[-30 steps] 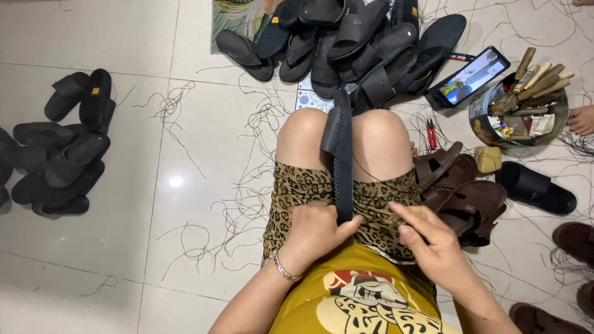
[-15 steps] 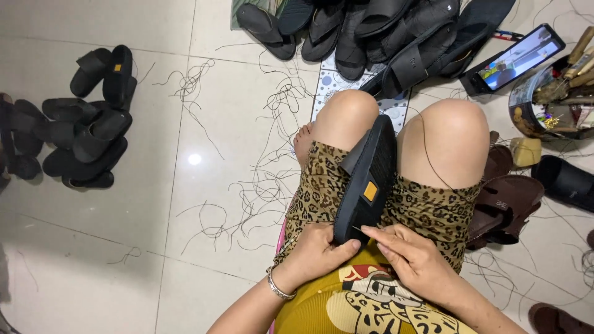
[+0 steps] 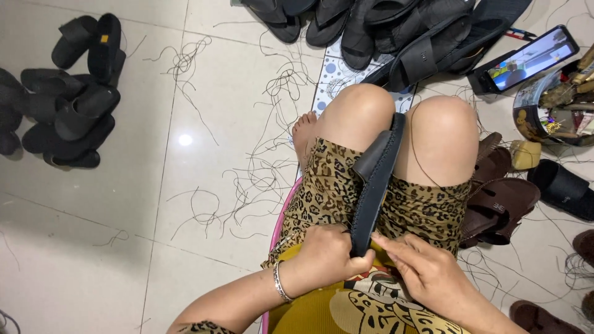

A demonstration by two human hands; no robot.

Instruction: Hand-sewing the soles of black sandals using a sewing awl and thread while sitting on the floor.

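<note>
A black slide sandal (image 3: 376,179) stands on its edge between my knees, its toe end up by the kneecaps. My left hand (image 3: 325,256) grips the near end of its sole against my lap. My right hand (image 3: 427,272) rests just right of that end, fingertips touching the sole's edge; a thin thread runs up over my right knee. I sit on a pink stool (image 3: 276,232) in leopard-print shorts.
A pile of black sandals (image 3: 396,31) lies ahead, another heap (image 3: 68,93) at far left. Brown sandals (image 3: 501,198) sit by my right knee. A phone (image 3: 526,59) and a bowl of tools (image 3: 557,105) are at right. Loose threads (image 3: 260,167) litter the tiles.
The sandal has turned from showing its sole face to standing edge-on between the knees. Both hands stay at its near end; the view has shifted slightly.
</note>
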